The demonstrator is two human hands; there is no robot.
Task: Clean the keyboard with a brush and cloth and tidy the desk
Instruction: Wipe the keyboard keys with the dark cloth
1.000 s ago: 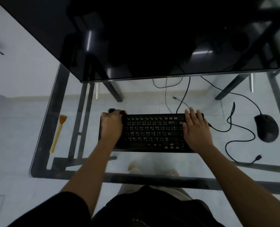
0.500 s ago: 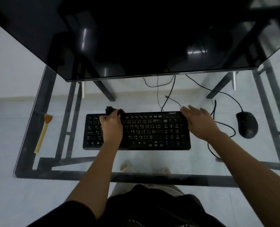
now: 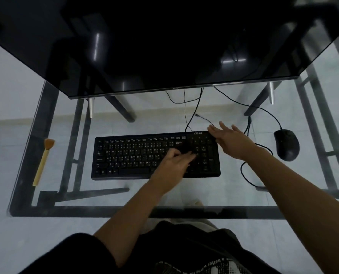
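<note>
wiping hand: left hand (image 3: 175, 162) lies on the right half of the keyboard (image 3: 137, 157), fingers curled and blurred; a dark cloth under it is likely, but I cannot tell
keyboard axis: runs left to right across the wiping hand; most unwiped keys stretch away to its left
steadying hand: right hand (image 3: 231, 140) spread flat, empty, at the keyboard's far right corner
brush (image 3: 42, 163): well apart to the left, lying on the glass desk (image 3: 243, 196)
obstacles: mouse (image 3: 286, 144) and its cable (image 3: 249, 175) lie just right of the steadying hand; nothing blocks a leftward wipe
</note>
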